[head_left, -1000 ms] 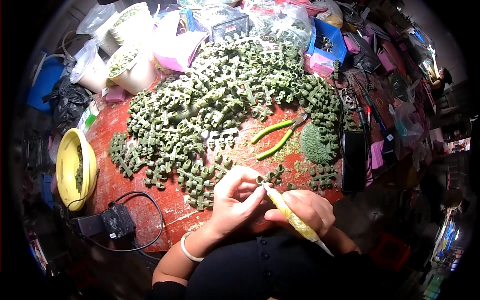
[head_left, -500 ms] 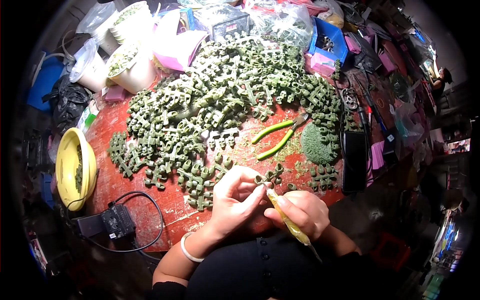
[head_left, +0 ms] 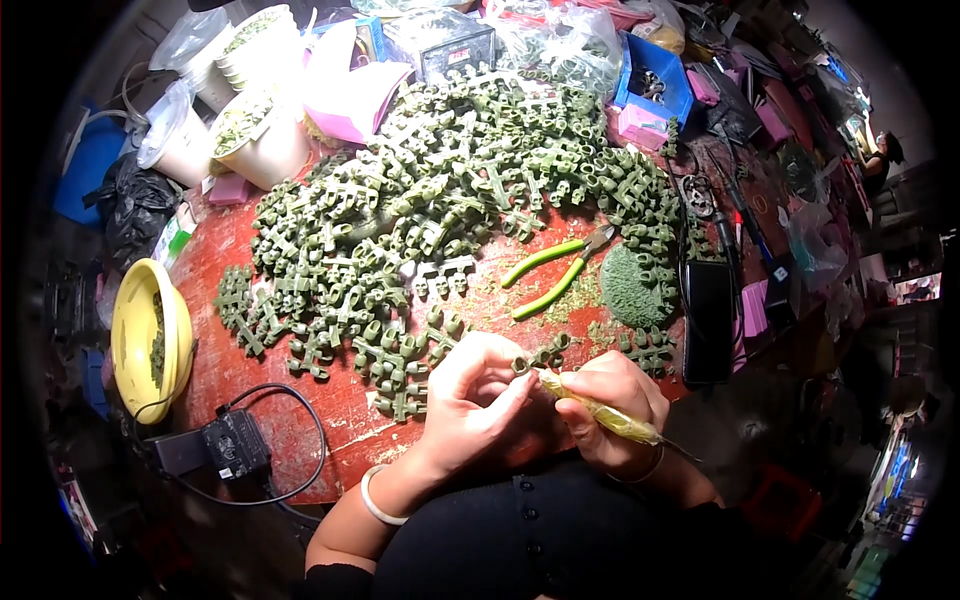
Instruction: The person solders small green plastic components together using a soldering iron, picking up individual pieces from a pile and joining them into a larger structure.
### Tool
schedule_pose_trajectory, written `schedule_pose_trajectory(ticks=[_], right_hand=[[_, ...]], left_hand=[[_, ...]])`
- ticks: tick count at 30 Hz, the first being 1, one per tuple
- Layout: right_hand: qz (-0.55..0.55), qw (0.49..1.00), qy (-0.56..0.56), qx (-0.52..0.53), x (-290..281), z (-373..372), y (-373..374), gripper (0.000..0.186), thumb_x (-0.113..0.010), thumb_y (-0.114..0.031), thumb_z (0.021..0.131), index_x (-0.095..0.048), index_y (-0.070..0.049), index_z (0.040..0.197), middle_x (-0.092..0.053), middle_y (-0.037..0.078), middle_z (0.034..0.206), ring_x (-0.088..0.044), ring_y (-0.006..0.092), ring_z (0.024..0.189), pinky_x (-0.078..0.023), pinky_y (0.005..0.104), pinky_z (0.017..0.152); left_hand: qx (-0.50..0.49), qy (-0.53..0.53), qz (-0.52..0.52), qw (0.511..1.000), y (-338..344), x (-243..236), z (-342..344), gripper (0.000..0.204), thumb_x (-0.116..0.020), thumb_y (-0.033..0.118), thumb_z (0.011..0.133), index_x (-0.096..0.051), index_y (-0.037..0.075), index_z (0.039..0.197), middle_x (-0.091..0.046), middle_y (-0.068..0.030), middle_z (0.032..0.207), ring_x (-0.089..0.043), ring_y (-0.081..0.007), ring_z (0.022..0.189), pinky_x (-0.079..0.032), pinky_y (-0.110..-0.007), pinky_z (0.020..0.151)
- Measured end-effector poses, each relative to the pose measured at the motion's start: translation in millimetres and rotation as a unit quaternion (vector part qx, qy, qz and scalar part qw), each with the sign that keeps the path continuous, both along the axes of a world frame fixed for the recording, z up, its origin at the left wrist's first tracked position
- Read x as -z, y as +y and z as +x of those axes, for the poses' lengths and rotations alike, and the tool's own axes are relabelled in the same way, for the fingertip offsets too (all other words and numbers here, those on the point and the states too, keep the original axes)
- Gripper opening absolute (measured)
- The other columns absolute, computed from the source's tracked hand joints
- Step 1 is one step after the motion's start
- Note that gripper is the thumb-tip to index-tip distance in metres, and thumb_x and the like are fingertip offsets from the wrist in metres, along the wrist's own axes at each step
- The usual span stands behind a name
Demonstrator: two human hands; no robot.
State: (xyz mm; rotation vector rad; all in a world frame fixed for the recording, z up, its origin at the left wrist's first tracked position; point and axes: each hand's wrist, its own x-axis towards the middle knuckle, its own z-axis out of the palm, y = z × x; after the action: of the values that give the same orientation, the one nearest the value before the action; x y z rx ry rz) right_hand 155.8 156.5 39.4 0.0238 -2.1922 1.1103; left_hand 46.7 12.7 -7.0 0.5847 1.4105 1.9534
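Note:
Pinched in my left hand [head_left: 462, 405] is a small dark green hollow piece [head_left: 520, 366], its opening facing up. My right hand [head_left: 618, 395] grips a pen-shaped tool [head_left: 622, 422] wrapped in yellow, a thin cord trailing from its back end. The tool's tip is close to the green piece; whether they touch I cannot tell. Just beyond my fingers lie a few more green pieces [head_left: 552, 348]. A large heap of branched green pieces [head_left: 470, 150] covers the far part of the red table [head_left: 350, 435].
Green-handled cutting pliers [head_left: 545, 290] lie beside a round green pad [head_left: 637, 285], among green crumbs. A black phone [head_left: 707, 325] is on the right. At left are a yellow bowl [head_left: 125, 345] and a black adapter [head_left: 235, 443] with its cable. White buckets [head_left: 275, 150] stand far left.
My right hand has turned, swinging the tool's back end up and to the right so it lies flatter. The green piece in my left hand has tilted slightly.

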Motion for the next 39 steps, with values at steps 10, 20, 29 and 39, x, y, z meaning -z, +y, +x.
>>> schedule_pose_trajectory(ticks=[10, 20, 29, 39], right_hand=[[-0.122, 0.991, -0.05, -0.037, -20, 5, 12, 0.023, -0.078, -0.011, 0.087, -0.068, 0.002, 0.103, -0.071, 0.012, 0.09, -0.063, 0.0213, 0.07, -0.049, 0.0327, 0.062], [-0.007, 0.995, -0.101, -0.012, -19, -1, 11, 0.018, -0.076, -0.008, 0.089, -0.069, 0.0, 0.103, -0.07, 0.012, 0.088, -0.065, 0.0213, 0.071, -0.05, 0.0314, 0.062], [-0.097, 0.993, -0.061, -0.008, -18, -1, 5, 0.021, -0.074, -0.002, 0.089, -0.068, 0.002, 0.108, -0.072, 0.014, 0.09, -0.067, 0.0177, 0.073, -0.053, 0.028, 0.066], [-0.159, 0.975, -0.156, -0.017, -22, 9, 0, 0.026, -0.075, -0.013, 0.092, -0.067, 0.002, 0.112, -0.074, 0.013, 0.095, -0.074, 0.0198, 0.082, -0.056, 0.0286, 0.071]], left_hand=[[-0.014, 0.146, -0.031, 0.989, 1, 6, -3, 0.017, -0.071, -0.006, 0.088, -0.063, -0.001, 0.102, -0.061, -0.0067, 0.105, -0.063, -0.007, 0.083, -0.052, -0.019, 0.067], [-0.013, 0.177, -0.058, 0.982, 0, -1, -5, 0.015, -0.074, -0.002, 0.086, -0.064, -0.002, 0.098, -0.063, -0.0056, 0.099, -0.063, -0.0066, 0.077, -0.054, -0.02, 0.064], [0.027, -0.045, 0.013, 0.999, -2, -2, -4, 0.013, -0.067, -0.005, 0.093, -0.06, -0.001, 0.103, -0.061, -0.0046, 0.103, -0.07, -0.0114, 0.087, -0.058, -0.02, 0.071], [0.009, 0.054, -0.005, 0.998, -2, 7, -4, 0.018, -0.069, -0.006, 0.09, -0.062, 0.0, 0.105, -0.061, -0.0068, 0.109, -0.068, -0.0097, 0.09, -0.057, -0.021, 0.073]])
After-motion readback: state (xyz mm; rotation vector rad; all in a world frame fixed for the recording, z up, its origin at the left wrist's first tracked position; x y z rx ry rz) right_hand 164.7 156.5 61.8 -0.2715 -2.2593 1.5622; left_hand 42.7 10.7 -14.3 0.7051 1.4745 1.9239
